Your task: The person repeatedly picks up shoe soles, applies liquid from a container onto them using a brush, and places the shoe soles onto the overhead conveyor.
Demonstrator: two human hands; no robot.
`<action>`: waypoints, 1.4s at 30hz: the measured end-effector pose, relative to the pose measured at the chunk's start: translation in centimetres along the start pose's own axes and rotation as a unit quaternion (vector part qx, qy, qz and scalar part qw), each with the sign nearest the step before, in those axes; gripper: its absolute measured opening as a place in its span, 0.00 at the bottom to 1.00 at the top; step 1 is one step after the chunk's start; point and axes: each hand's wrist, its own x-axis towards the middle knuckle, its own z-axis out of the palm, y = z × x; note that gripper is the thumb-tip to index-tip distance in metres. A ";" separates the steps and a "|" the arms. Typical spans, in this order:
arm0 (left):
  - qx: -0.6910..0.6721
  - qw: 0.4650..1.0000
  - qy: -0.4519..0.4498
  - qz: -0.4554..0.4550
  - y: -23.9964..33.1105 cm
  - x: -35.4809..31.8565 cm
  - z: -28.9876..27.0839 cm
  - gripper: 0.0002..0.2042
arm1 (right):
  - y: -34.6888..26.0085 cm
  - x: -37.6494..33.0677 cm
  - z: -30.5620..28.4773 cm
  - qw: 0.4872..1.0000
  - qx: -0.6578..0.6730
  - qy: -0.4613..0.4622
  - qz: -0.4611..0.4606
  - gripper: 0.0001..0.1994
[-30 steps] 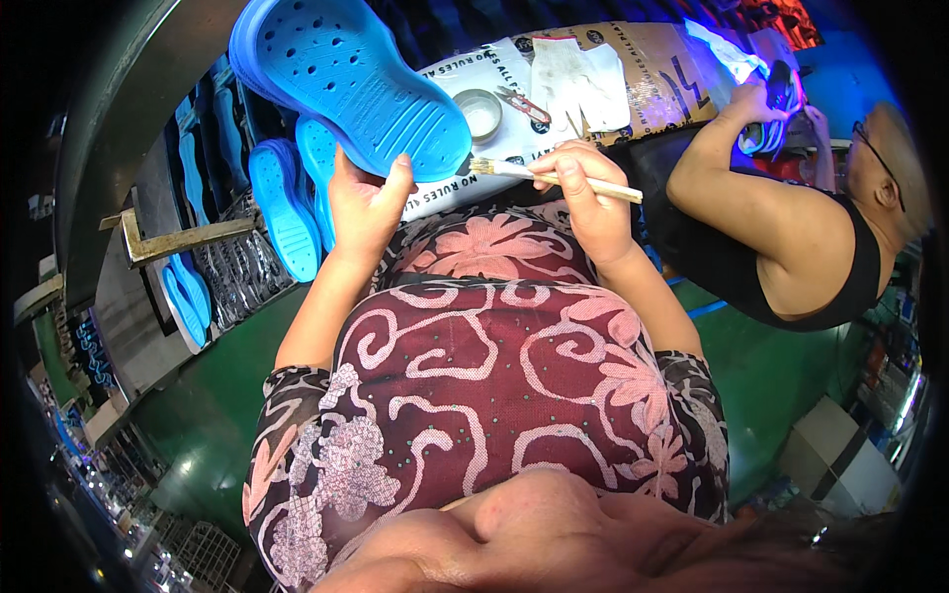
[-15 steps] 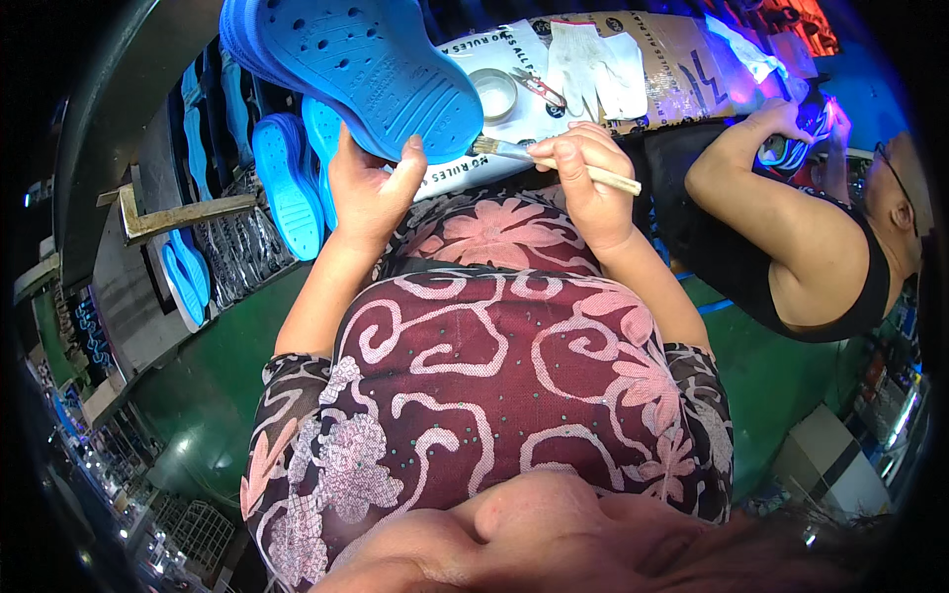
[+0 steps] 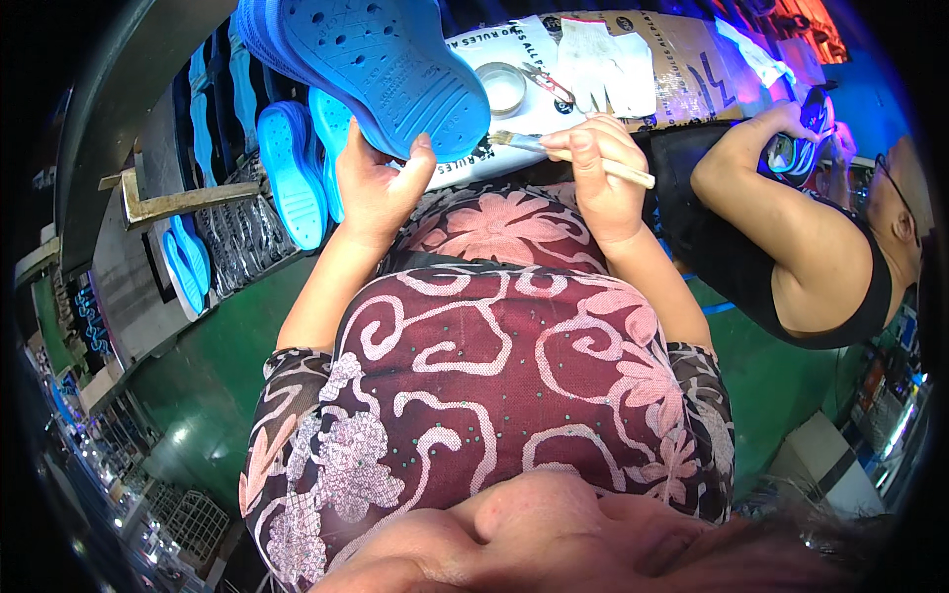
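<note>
A blue clog sole was held up in the upper middle of the frame, its patterned underside turned toward the camera, with the left hand clamped on its lower edge. A thin brush was pinched in the closed grip of the right hand, its bristles pointed left, close to the sole's edge but apparently not yet touching it. No coating could be made out on the sole, so the brushing seemed still to be done. On the table beyond lay a small round tin and a white glove. More blue soles were racked at the upper left. A co-worker's arm was stretched across the right side, well apart from the brush.
</note>
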 end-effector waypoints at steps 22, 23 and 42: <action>0.028 0.997 0.025 0.074 -1.2 -0.1 -0.5 0.20 | -0.2 1.1 0.8 0.996 -0.040 -0.019 -0.083 0.13; 0.018 0.998 0.026 0.058 -1.1 -0.1 -0.6 0.20 | -0.2 1.1 0.7 0.996 -0.032 0.003 -0.079 0.11; 0.040 0.991 0.044 0.124 -1.5 -0.2 -0.7 0.20 | -1.5 0.8 1.7 0.997 -0.007 -0.063 -0.041 0.13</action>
